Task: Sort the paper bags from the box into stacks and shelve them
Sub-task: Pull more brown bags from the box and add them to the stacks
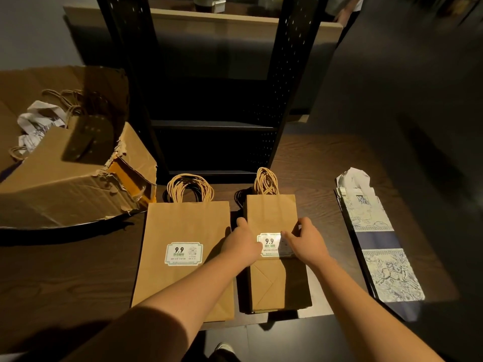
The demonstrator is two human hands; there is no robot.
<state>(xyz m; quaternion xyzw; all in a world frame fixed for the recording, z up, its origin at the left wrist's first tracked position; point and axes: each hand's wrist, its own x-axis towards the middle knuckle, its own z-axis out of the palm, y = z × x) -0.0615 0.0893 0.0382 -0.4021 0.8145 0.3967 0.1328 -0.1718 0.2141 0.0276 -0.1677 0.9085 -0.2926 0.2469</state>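
Three stacks of flat paper bags lie on the dark wooden table. A wide brown stack with a white 9.9 label is on the left. A narrower brown stack lies in the middle. My left hand rests against that narrow stack's left edge, and my right hand lies on top by its label, with the fingers bent over the right side. A blue-and-white patterned stack lies at the right. The torn cardboard box at the left holds more bags.
A black metal shelf unit with perforated uprights stands right behind the stacks, its lower shelves dark and bare. A pale wooden ledge runs behind it. My shoe shows on the floor at the bottom.
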